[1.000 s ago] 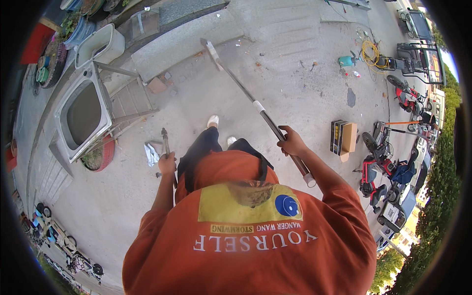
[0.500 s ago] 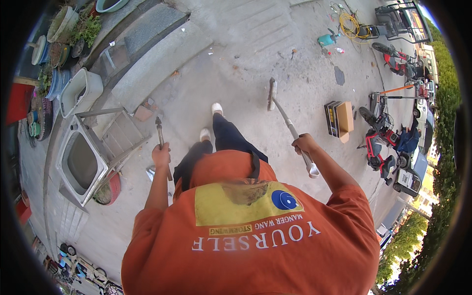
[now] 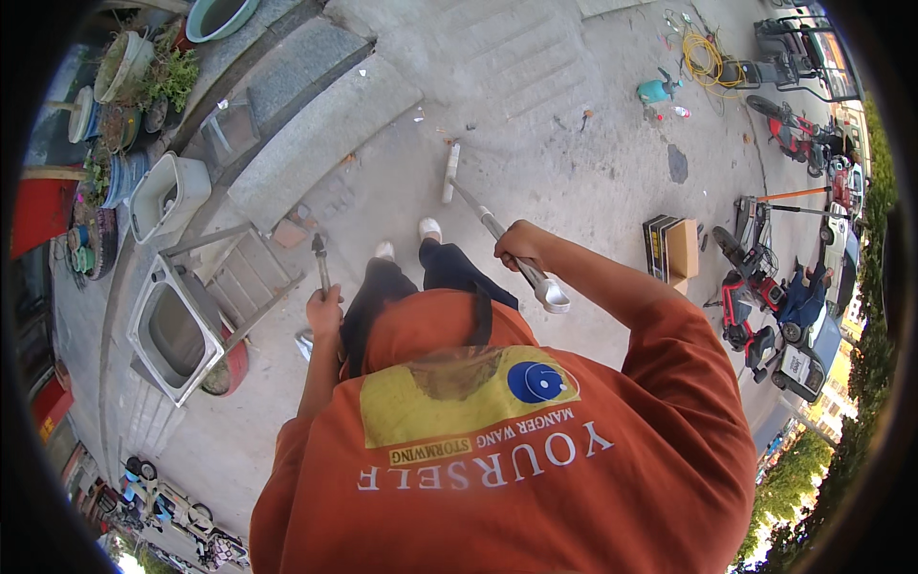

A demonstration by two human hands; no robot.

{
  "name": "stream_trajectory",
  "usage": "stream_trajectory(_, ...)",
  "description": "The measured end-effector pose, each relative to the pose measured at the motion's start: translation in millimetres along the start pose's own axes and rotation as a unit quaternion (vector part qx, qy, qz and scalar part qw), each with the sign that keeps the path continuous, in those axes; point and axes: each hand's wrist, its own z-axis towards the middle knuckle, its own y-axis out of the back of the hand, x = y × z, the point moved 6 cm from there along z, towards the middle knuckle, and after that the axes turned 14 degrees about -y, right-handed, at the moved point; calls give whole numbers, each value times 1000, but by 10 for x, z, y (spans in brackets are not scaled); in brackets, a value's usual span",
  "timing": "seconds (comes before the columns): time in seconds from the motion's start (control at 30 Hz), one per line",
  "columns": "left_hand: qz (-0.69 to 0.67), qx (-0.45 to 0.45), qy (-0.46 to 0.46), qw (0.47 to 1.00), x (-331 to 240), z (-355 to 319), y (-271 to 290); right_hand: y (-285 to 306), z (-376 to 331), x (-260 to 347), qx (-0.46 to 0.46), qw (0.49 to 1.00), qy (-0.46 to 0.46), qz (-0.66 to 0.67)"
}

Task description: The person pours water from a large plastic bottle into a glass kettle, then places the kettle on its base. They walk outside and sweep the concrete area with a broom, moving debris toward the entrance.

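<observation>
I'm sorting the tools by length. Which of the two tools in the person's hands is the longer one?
The hammer-like tool in the right hand; its long handle reaches well ahead, unlike the short tool in the left hand.

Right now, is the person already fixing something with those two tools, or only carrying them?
Only carrying, it seems. Done: both tools are picked up. In hand: the left hand grips a short dark tool upright, and the right hand holds a long metal tool by its shaft, its head raised off the concrete ground. Left: neither tool touches anything to work on, so no repair shows yet.
</observation>
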Motion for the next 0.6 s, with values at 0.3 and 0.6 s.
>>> stream_trajectory(0.3, -63, 2, 3, 998, -300, 569, 174, -30, -206, 425, -13, 998, 44, 31)
stream_trajectory(0.6, -30, 33, -34, 998, -526, 1519, 663, -604, -2, 1314, -209, 934, 7, -290)
